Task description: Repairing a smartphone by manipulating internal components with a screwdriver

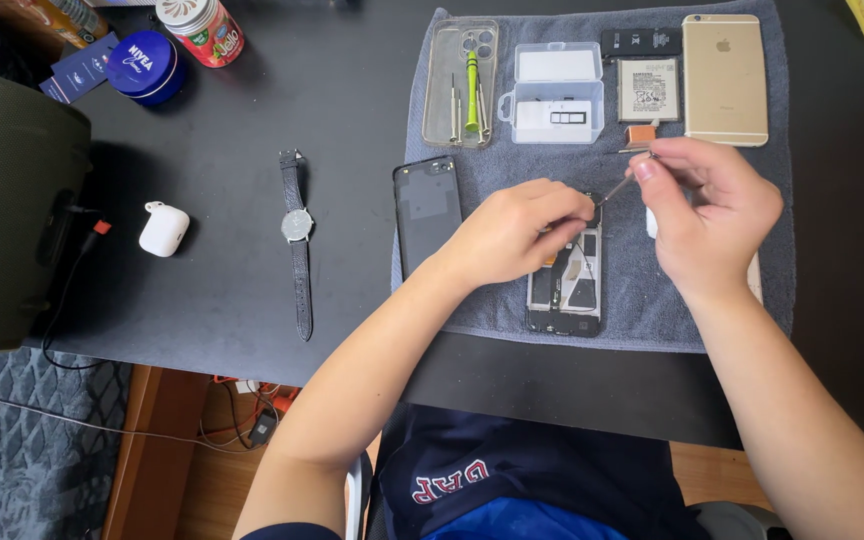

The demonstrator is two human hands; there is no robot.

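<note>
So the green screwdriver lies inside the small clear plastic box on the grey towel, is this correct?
Not quite. In the head view the green screwdriver lies inside the clear phone case, left of the small clear plastic box. Both are on the grey towel.

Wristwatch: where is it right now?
In the head view, the wristwatch lies flat on the black desk, left of the grey towel, between the white earbud case and the detached phone back cover.
</note>
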